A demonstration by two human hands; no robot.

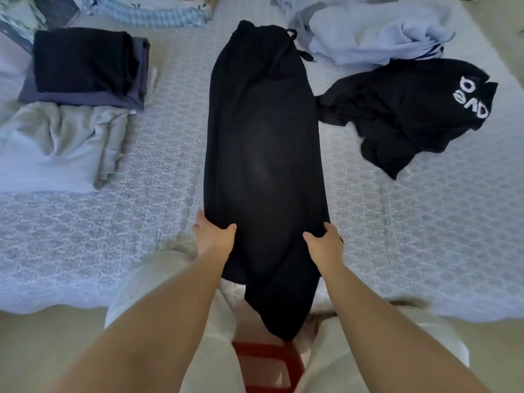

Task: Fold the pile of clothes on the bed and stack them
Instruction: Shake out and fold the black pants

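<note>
A long black pair of drawstring trousers (262, 131) lies folded lengthwise down the middle of the bed (113, 236), waistband at the far end, leg ends hanging over the near edge. My left hand (213, 238) grips the trousers' left edge, thumb on top. On the opposite edge my right hand (324, 245) grips the same way. A folded stack (85, 69) with a black piece on dark blue ones sits at the far left. A crumpled black top with white letters (411, 112) lies at the right.
A loose pale grey garment (62, 143) lies below the folded stack. A heap of light blue clothes (374, 35) sits at the far right. Patterned bedding (153, 9) lies along the far edge. My legs in pale trousers stand against the bed's near edge.
</note>
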